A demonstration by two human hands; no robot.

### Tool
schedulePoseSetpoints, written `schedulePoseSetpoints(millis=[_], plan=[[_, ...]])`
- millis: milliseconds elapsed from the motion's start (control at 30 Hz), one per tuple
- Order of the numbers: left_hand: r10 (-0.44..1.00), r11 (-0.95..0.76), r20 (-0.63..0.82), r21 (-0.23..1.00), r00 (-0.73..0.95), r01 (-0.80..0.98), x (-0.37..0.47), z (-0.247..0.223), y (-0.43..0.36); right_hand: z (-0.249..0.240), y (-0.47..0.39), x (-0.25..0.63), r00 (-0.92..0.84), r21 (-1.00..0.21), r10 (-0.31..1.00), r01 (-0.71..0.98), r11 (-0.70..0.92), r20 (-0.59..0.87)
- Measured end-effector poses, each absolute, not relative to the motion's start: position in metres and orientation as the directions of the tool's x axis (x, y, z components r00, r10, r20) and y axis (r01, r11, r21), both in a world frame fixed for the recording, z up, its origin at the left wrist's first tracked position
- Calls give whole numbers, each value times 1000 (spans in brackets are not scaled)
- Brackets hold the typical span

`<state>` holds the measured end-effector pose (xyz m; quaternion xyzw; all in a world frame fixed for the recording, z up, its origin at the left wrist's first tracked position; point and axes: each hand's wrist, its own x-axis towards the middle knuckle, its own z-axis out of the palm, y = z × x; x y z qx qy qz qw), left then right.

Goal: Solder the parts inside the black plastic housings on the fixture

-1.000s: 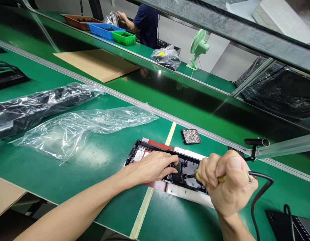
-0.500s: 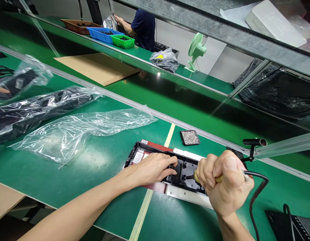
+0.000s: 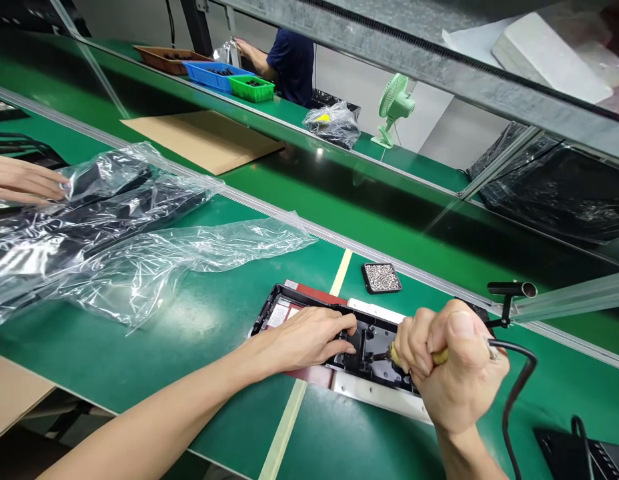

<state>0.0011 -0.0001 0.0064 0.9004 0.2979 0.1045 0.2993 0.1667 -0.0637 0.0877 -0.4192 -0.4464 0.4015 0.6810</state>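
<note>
A long black plastic housing (image 3: 269, 308) lies on a fixture with red and white parts (image 3: 357, 392). My left hand (image 3: 309, 337) rests over the housing, its bent thumb and fingers steadying it from inside; a gap shows between the fingertips. My right hand (image 3: 454, 363) is wrapped in a fist round the yellow handle of a corded soldering iron (image 3: 395, 354). The iron's metal tip points left, down into the housing beside my left fingertips; its exact contact point is too small to tell. Behind the housing stands a small black tray of tiny metal pieces (image 3: 382, 277).
Clear plastic bags (image 3: 189, 250) cover the left side, where a co-worker's hand (image 3: 24, 180) touches a bagged black part. A tubular holder (image 3: 512, 290) stands at right, above a black slotted part (image 3: 584, 453). A metal shelf (image 3: 414, 60) hangs overhead. Another person (image 3: 292, 67) works behind.
The co-worker's hand at left and a bagged black part have shifted rightward onto the other bags. My two hands, the iron and the housing hold nearly the same position.
</note>
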Motion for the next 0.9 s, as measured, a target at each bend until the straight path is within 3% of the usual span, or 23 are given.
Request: schedulePoseSetpoints(millis=[900], plan=[[598, -654, 17, 589, 801, 475, 0, 3, -1, 85, -68, 172, 225, -922, 915, -126, 367, 334]])
